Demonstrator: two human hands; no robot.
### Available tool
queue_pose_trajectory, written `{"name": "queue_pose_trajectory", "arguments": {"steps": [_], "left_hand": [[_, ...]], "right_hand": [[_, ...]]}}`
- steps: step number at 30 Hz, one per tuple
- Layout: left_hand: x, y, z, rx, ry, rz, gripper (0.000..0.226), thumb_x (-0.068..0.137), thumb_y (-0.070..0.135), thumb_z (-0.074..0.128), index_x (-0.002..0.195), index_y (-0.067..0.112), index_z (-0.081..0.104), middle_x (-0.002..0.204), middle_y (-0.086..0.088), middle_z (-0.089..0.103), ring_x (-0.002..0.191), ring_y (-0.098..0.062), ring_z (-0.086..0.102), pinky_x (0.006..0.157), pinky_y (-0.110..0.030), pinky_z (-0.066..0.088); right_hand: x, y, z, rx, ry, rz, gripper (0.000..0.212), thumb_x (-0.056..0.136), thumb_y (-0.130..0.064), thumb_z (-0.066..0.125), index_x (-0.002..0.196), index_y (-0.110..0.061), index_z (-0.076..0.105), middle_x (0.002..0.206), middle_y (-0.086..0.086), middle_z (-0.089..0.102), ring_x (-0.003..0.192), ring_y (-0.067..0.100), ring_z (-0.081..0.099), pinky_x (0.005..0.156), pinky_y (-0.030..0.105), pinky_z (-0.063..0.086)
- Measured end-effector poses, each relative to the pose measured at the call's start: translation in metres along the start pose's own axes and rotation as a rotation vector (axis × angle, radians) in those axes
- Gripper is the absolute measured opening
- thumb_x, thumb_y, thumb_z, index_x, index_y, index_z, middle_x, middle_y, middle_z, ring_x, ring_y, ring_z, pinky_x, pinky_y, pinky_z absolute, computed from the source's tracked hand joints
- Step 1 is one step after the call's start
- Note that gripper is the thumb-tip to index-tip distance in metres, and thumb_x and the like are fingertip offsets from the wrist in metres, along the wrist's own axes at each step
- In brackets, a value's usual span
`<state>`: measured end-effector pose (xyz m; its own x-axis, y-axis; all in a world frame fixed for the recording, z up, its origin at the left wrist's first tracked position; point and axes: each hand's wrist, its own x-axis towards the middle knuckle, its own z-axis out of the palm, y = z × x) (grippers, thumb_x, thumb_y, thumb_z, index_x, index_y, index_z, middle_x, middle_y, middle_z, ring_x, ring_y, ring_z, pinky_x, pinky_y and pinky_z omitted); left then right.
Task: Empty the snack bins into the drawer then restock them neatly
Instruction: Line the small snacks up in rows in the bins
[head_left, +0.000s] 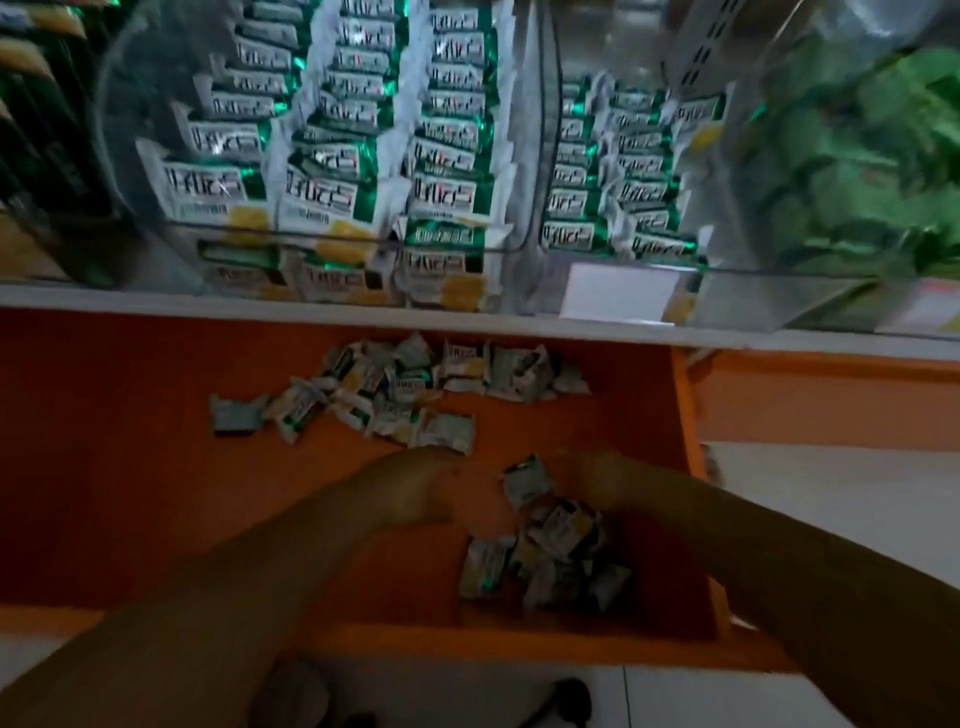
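An orange drawer (130, 467) stands pulled out below a white shelf edge. Small white-and-green snack packets lie loose in it: one scatter (395, 389) at the back, one heap (550, 551) at the front right. Both my hands reach down into the drawer. My left hand (421, 493) is blurred just left of the heap, fingers bent downward. Above the heap hovers my right hand (592, 483), beside a packet (527, 480); motion blur hides its grip. On the shelf, a clear bin (322, 244) holds neat rows of the same packets.
A second clear bin (623, 171) to the right holds rows of packets behind a blank white label (618, 293). A further bin (857, 156) holds green packets. Dark stock stands at far left (41, 130). White floor tiles (831, 493) lie right of the drawer.
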<state>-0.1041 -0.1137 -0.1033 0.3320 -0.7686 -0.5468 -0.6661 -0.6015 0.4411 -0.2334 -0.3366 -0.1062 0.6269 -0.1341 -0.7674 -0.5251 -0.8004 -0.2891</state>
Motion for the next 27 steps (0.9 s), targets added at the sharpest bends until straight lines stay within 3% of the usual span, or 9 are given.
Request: {"name": "queue_pose_trajectory", "arguments": {"steps": [5,10,13,15,17,19,22,25,27], "left_hand": [[0.039,0.002,0.040,-0.035,-0.323,-0.105,0.070,0.091,0.044,0.065,0.151,0.027,0.032,0.155,-0.003,0.034,0.137,-0.023,0.038,0.111,-0.034,0.036],[0.064,0.020,0.061,0.020,-0.532,-0.094,0.085,0.090,0.039,0.068,0.155,0.015,0.019,0.161,-0.007,0.020,0.145,-0.027,0.026,0.115,-0.036,0.028],[0.073,0.026,0.070,0.076,-0.548,-0.118,0.075,0.090,0.038,0.067,0.150,0.008,0.032,0.155,-0.011,0.033,0.137,-0.028,0.037,0.109,-0.036,0.035],[0.076,0.039,0.062,0.052,-0.544,-0.106,0.059,0.094,0.031,0.062,0.141,0.004,0.041,0.145,-0.011,0.044,0.115,-0.021,0.048,0.091,-0.030,0.039],[0.070,0.057,0.044,-0.015,-0.509,-0.117,0.040,0.097,0.022,0.057,0.131,0.004,0.049,0.126,-0.010,0.053,0.087,-0.015,0.043,0.071,-0.025,0.034],[0.071,0.046,0.047,-0.018,-0.513,-0.129,0.021,0.096,0.024,0.059,0.112,0.010,0.057,0.108,-0.008,0.056,0.077,-0.011,0.044,0.063,-0.022,0.034],[0.073,0.009,0.064,-0.084,-0.503,-0.206,0.049,0.093,0.033,0.065,0.132,0.007,0.050,0.133,-0.011,0.051,0.110,-0.024,0.053,0.076,-0.027,0.041],[0.069,-0.004,0.054,-0.198,-0.409,-0.245,0.048,0.091,0.030,0.067,0.128,0.003,0.050,0.124,-0.017,0.055,0.085,-0.022,0.054,0.059,-0.028,0.035],[0.065,-0.008,0.047,-0.248,-0.352,-0.283,0.045,0.089,0.027,0.069,0.121,0.000,0.053,0.116,-0.021,0.057,0.066,-0.014,0.045,0.053,-0.028,0.032]], "right_hand": [[0.064,0.023,0.042,0.148,0.007,0.078,0.086,0.074,-0.040,0.079,0.147,-0.027,0.035,0.149,0.010,0.038,0.135,0.033,0.039,0.111,0.044,0.035],[0.082,0.033,0.061,0.170,-0.015,0.074,0.085,0.082,-0.035,0.074,0.151,-0.034,0.024,0.149,0.015,0.019,0.129,0.037,0.038,0.105,0.039,0.040],[0.084,0.034,0.071,0.222,0.092,0.096,0.074,0.077,-0.033,0.079,0.140,-0.028,0.042,0.139,0.015,0.036,0.118,0.036,0.048,0.097,0.042,0.046],[0.083,0.037,0.074,0.294,0.128,0.085,0.062,0.071,-0.030,0.084,0.124,-0.029,0.051,0.129,0.015,0.047,0.106,0.033,0.055,0.085,0.041,0.052],[0.081,0.037,0.070,0.356,0.158,0.104,0.050,0.071,-0.028,0.084,0.107,-0.029,0.049,0.119,0.015,0.052,0.100,0.031,0.057,0.080,0.040,0.054],[0.076,0.037,0.062,0.366,0.148,0.124,0.044,0.076,-0.025,0.081,0.099,-0.023,0.043,0.111,0.013,0.055,0.099,0.030,0.057,0.081,0.040,0.053],[0.070,0.038,0.053,0.374,0.120,0.114,0.041,0.084,-0.025,0.073,0.114,-0.013,0.047,0.113,0.011,0.057,0.104,0.030,0.057,0.088,0.041,0.050],[0.060,0.036,0.046,0.358,0.101,0.070,0.049,0.091,-0.031,0.064,0.133,-0.013,0.047,0.128,0.011,0.054,0.114,0.029,0.055,0.096,0.043,0.047],[0.057,0.038,0.047,0.339,-0.004,0.079,0.045,0.093,-0.044,0.057,0.124,-0.012,0.055,0.125,0.005,0.057,0.111,0.027,0.058,0.097,0.041,0.047]]}}
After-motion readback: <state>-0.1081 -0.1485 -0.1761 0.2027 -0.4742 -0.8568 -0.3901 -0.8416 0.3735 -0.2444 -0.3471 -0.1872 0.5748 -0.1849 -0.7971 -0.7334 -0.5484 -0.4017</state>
